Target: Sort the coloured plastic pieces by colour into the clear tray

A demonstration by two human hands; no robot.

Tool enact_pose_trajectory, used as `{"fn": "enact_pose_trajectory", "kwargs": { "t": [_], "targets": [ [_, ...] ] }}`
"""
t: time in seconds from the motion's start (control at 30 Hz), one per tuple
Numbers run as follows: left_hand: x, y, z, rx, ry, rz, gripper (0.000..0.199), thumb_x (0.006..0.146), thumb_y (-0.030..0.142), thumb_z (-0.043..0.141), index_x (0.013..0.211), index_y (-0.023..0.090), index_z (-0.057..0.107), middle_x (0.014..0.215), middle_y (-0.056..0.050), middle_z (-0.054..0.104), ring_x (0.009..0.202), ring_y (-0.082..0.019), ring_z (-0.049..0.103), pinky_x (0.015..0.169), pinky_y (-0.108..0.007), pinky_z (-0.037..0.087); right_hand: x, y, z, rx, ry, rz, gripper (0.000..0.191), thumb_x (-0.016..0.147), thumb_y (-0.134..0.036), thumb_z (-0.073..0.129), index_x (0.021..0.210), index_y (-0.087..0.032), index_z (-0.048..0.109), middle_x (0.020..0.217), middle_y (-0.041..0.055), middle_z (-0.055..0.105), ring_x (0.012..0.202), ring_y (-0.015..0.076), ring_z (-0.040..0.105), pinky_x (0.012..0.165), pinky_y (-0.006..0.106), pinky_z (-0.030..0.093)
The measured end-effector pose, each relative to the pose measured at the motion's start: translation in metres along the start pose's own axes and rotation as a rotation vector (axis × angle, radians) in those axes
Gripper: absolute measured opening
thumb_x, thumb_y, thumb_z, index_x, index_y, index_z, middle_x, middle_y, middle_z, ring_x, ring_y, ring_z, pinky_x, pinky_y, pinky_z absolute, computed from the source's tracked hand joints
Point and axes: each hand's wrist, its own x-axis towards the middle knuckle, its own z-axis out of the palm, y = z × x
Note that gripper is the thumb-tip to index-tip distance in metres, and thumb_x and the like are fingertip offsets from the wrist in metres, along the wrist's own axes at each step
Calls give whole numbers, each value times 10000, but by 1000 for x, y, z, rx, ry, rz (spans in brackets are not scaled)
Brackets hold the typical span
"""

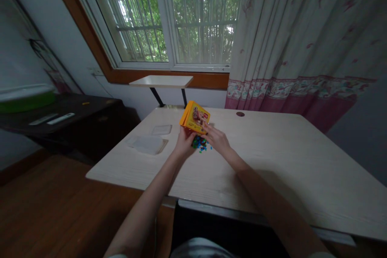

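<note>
A yellow box (195,117) with a printed front is tilted above the middle of the pale table (272,161). My left hand (184,142) grips its lower left part, near the underside. The fingers of my right hand (217,138) press on the box's lower right side. Just below the box, between my hands, lies a small heap of green, blue and red pieces (200,143), some of them scattered on the tabletop. The box's lower opening, if any, is hard to make out.
Left of my hands lie a translucent container (148,145) and a flat clear lid (161,130). A small raised shelf (163,81) stands at the back left. On a dark side table (81,109) are a green basin (27,98) and a white strip (61,119).
</note>
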Motion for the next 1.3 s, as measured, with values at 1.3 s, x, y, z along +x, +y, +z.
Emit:
{"fn": "enact_pose_trajectory", "kwargs": {
  "t": [1.3],
  "targets": [
    [-65, 34, -136, 1308, 145, -146, 594, 661, 373, 607, 1211, 187, 478, 1275, -156, 379, 1211, -341, 330, 964, -477, 312, 135, -35, 131, -180, -435, -292, 312, 851, -294, 496, 1129, -185, 585, 1214, 114, 533, 1169, 234, 433, 989, 402, 310]
  ]
}}
